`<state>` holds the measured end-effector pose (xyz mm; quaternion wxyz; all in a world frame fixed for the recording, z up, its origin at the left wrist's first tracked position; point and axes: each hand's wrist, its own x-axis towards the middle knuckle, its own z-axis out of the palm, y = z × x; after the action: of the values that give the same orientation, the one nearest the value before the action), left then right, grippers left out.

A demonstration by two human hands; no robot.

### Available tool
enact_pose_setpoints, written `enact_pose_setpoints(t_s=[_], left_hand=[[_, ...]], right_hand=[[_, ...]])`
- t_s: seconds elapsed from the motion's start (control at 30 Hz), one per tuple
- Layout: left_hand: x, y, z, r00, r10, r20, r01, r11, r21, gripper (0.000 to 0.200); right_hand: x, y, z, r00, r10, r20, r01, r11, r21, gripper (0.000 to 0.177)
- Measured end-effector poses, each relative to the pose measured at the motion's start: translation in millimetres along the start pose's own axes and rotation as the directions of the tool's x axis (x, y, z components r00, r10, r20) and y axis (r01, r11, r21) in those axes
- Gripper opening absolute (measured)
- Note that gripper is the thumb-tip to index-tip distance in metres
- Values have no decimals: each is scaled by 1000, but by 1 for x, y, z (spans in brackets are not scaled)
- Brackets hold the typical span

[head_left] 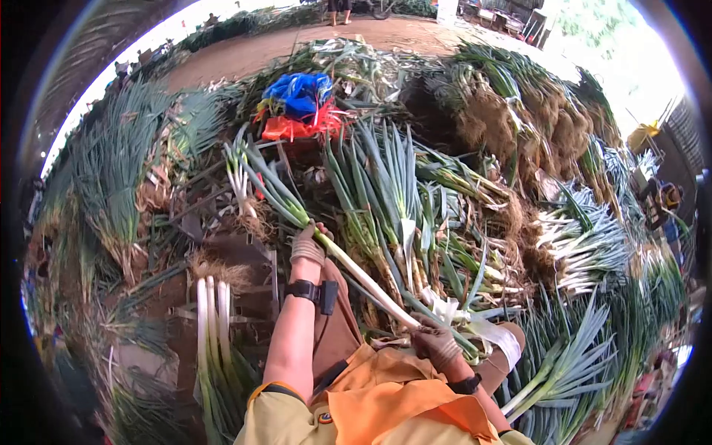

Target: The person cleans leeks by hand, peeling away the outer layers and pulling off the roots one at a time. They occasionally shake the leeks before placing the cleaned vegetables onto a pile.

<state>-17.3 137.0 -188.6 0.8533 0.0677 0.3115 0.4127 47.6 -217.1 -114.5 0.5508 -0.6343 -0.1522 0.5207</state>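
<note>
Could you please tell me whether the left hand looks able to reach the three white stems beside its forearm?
Probably yes: the white stems lie close by with nothing on top, though the left hand would likely have to release the long leek first.

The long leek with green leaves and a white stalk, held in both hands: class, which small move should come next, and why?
Probably ease the right hand off the long white-and-green leek: the left hand has its grip where the leaves begin, the stalk between looks smooth and white, while the right hand hides the lower end.
</note>
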Motion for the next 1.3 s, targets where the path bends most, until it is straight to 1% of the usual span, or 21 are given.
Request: enact_pose_setpoints(t_s=[0.1,0.2,0.23,0.3,0.37,0.47,0.53,0.57,0.6,0.67,0.7,0.8,0.87,0.93,1.0,1.1,1.13,1.17,1.23,1.27,1.3], left_hand=[[-5,-9,6,996,36,-85,-37,999,-10,4],[-3,-4,6,997,-60,-52,66,989,132,6],[-2,-4,6,996,-65,-56,72,989,130,6],[-2,-4,4,999,-41,13,35,958,284,7],[19,18,-14,999,-40,32,36,993,112,8],[15,20,-12,999,35,-10,-33,991,132,9],[-1,7,-11,994,37,98,-53,985,165,9],[-8,0,-7,992,54,111,-75,976,202,9],[-15,-3,-3,989,83,123,-110,965,238,10],[-28,-11,4,984,22,176,-66,965,253,14],[-33,-19,13,984,32,178,-83,954,288,15],[-46,-35,49,937,88,339,-193,938,289,15],[-79,-43,91,880,12,475,-125,970,207,15],[-78,-56,111,880,-171,444,12,941,340,22],[-61,-74,89,873,-261,413,-15,831,556,24],[-38,-120,22,855,-514,69,315,620,719,25],[-54,-130,-4,718,-681,145,480,635,605,28],[-55,-146,-39,700,-711,66,488,544,683,38],[-78,-161,-92,653,-757,13,513,455,728,55],[-80,-155,-96,542,-831,-125,602,280,747,53],[-84,-160,-105,631,-767,-115,588,377,715,51]], right_hand=[[-23,-6,-1,996,-92,5,85,936,341,27],[-42,1,-5,983,-75,169,61,994,86,21],[-47,4,-5,977,-202,66,203,979,-14,18],[-67,25,-30,965,-223,136,246,950,-194,16],[-106,27,-58,973,-213,90,231,916,-327,13],[-151,23,-110,992,65,-112,-68,997,-26,14],[-137,18,-125,944,-15,-330,-12,997,-78,21],[-124,29,-139,903,-249,-350,13,830,-558,25],[-110,35,-149,855,-457,-245,-16,449,-893,30],[-77,15,-121,821,-483,-304,-297,93,-950,38],[-64,2,-102,878,-379,-292,-173,319,-932,44],[-32,22,-32,842,-503,196,350,234,-907,54],[1,45,-2,977,-104,187,210,641,-739,48],[10,46,9,995,72,72,-46,948,-316,30],[16,28,5,986,126,111,-130,991,30,30],[33,11,-1,986,145,78,-145,989,0,27],[54,31,-2,991,107,83,-113,992,60,27],[58,29,2,992,83,91,-104,964,247,26],[67,37,11,1000,12,-10,-9,968,251,20],[73,50,12,1000,21,-12,-17,964,267,20],[82,71,12,995,102,20,-104,966,237,20]])
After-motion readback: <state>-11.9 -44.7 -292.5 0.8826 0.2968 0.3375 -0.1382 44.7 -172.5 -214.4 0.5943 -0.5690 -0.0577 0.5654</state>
